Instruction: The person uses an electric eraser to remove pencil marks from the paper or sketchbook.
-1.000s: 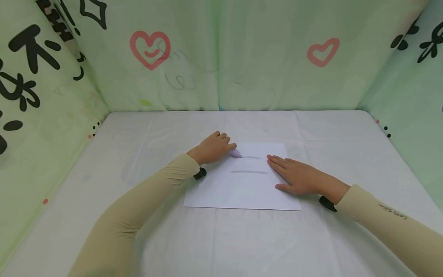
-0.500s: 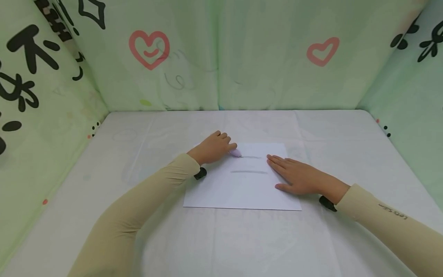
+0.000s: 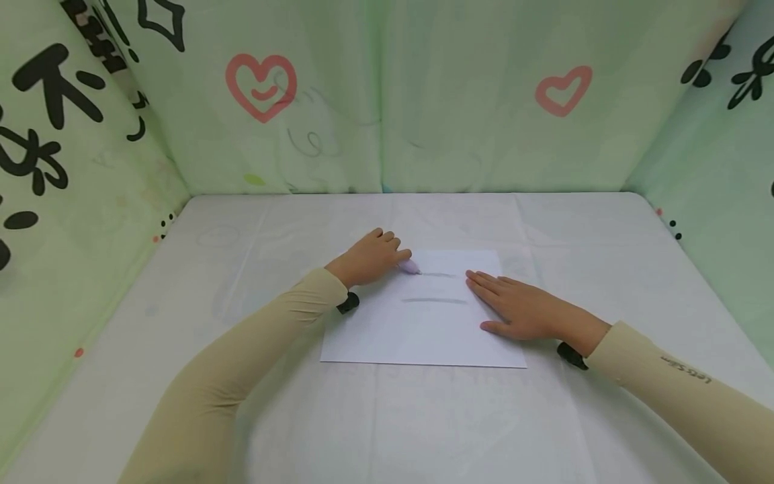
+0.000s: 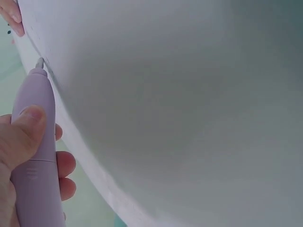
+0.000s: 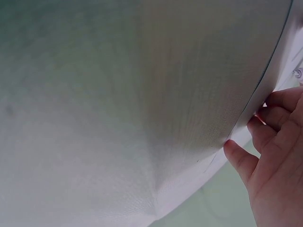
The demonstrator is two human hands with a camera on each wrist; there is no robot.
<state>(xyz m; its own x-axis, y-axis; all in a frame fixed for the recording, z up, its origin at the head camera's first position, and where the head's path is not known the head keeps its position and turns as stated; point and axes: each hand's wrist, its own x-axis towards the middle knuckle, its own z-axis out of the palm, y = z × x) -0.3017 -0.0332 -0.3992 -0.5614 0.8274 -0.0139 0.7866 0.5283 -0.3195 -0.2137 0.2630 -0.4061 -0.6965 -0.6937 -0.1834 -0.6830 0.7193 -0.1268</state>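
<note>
A white sheet of paper (image 3: 387,339) lies on the table, bearing two short grey lines: a lower line (image 3: 434,300) and a fainter upper line (image 3: 440,275). My left hand (image 3: 370,258) grips a lilac electric eraser (image 3: 410,267), its tip at the left end of the upper line. In the left wrist view the thumb presses along the body of the eraser (image 4: 38,182) and the fingers wrap its far side. My right hand (image 3: 520,308) rests flat on the sheet's right side, fingertips near the lines. The right wrist view shows its fingertips (image 5: 229,144) against the paper.
A white cloth covers the table (image 3: 272,417). Behind it hangs a green curtain (image 3: 459,134) with red hearts, and similar printed curtains close off both sides. A dark wrist camera sits under each wrist.
My left hand and the eraser have shifted very slightly left over the last half second. The right hand and the paper stay in place.
</note>
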